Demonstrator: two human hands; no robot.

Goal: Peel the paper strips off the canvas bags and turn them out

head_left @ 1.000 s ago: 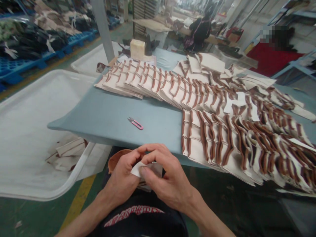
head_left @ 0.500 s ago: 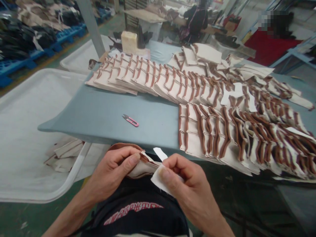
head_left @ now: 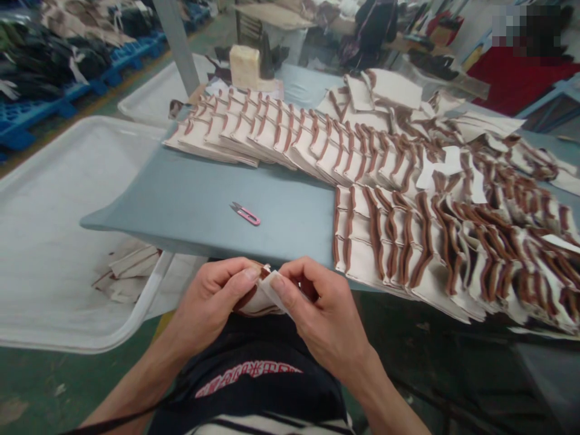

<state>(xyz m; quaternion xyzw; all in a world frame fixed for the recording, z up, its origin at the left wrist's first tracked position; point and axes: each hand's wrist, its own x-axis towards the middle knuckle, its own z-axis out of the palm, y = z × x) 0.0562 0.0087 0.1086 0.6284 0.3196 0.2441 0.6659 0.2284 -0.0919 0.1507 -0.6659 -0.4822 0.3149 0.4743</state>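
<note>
My left hand [head_left: 225, 290] is closed, thumb and fingers pinching the edge of a cream fabric piece with brown trim [head_left: 260, 304] just off the table's front edge. Close beside it, my right hand [head_left: 315, 302] is closed on a white strip [head_left: 273, 291], which lies against the fabric's edge. Whether the strip is paper or cloth I cannot tell. Most of the fabric piece is hidden behind my hands. Pink-handled thread snips [head_left: 247, 214] lie on the blue-grey table [head_left: 199, 205] beyond my hands.
Overlapping rows of cream pieces with brown trim [head_left: 385, 235] cover the table's right side and back. Loose white strips [head_left: 446, 162] rest on them. At left stands a white plastic tub [head_left: 81, 181]; a metal post [head_left: 179, 54] rises behind. A person [head_left: 374, 30] is in the background.
My right hand has moved left, bringing the white strip up to my left hand at the fabric's edge. The fabric now shows less between my hands. The view has shifted slightly.
</note>
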